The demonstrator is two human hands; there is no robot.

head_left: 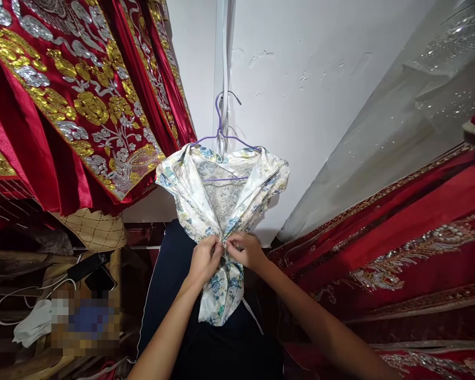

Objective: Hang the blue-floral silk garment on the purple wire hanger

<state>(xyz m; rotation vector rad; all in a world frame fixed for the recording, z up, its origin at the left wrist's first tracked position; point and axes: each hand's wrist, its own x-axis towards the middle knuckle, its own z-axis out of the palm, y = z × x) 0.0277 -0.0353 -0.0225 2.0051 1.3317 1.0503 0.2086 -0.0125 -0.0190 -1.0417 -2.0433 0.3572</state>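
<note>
A white shirt with blue and green flowers (237, 208) hangs by its shoulders on a purple wire hanger (218, 119). Its collar lies spread in a V, and the two front edges come together low down. There my left hand (206, 258) pinches the fabric from the left side. Facing it, my right hand (245, 252) grips the other front edge, fingertips nearly touching those of the left. Whether a button sits between the fingers is too small to see. Below both hands the shirt's lower part drapes over my dark clothing.
Red garments with gold and silver embroidery (91, 105) hang at the left. More red beaded cloth (380, 264) and sheer sparkling fabric (380, 137) fill the right. A white wall (293, 68) stands behind. A wooden stand (114, 269) at lower left bears a phone and white cable.
</note>
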